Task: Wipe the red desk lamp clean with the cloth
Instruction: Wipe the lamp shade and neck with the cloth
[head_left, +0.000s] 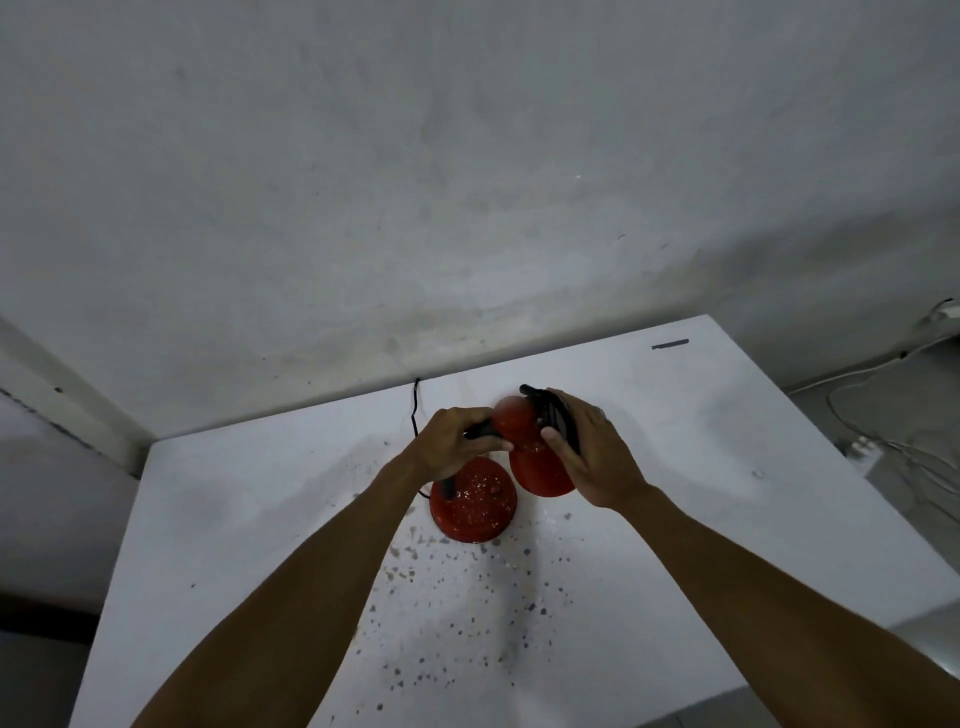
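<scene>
The red desk lamp stands on a white table (675, 467). Its round red base (475, 506) is speckled with pale spots. The red shade (530, 457) hangs above and to the right of the base. My left hand (452, 441) grips the black flexible neck just left of the shade. My right hand (592, 452) presses a dark cloth (558, 418) against the right side of the shade, thumb lying on the red surface. Most of the cloth is hidden under my fingers.
Dark specks litter the table in front of the base. A black cord (415, 405) runs from the lamp to the wall. A dark mark (670, 343) lies at the table's far right. White cables and a power strip (865, 452) lie on the floor to the right.
</scene>
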